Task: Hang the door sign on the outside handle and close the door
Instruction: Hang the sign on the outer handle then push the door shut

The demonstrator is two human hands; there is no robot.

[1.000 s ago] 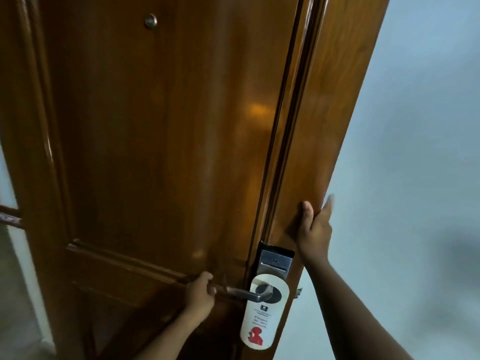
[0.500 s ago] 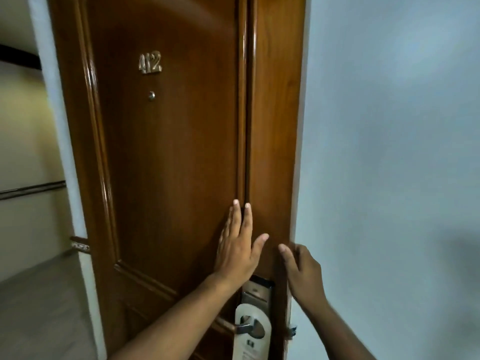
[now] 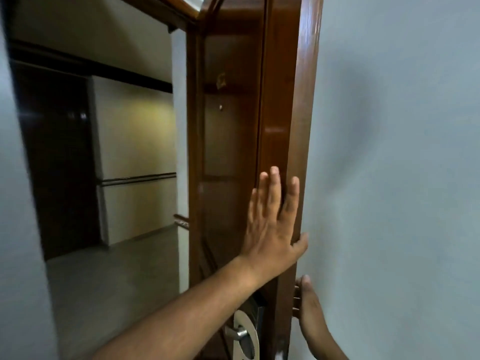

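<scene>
Hands: left hand (image 3: 270, 224) flat, right hand (image 3: 309, 307) gripping the upright door (image 3: 280, 113) edge.

The tall brown wooden door (image 3: 233, 152) stands mid-frame, a corridor opening to its left and a plain pale wall (image 3: 389, 178) to its right. The left hand (image 3: 272, 224) lies flat on its face near the edge. Below, at the bottom, the white oval door sign (image 3: 245, 336) hangs on the silver lever handle (image 3: 236, 332); the right hand (image 3: 310, 307) is on the door's edge, lower right.

Glossy varnished wood door (image 3: 231, 141), brushed metal handle (image 3: 237, 332), matt wall (image 3: 402, 178).
</scene>
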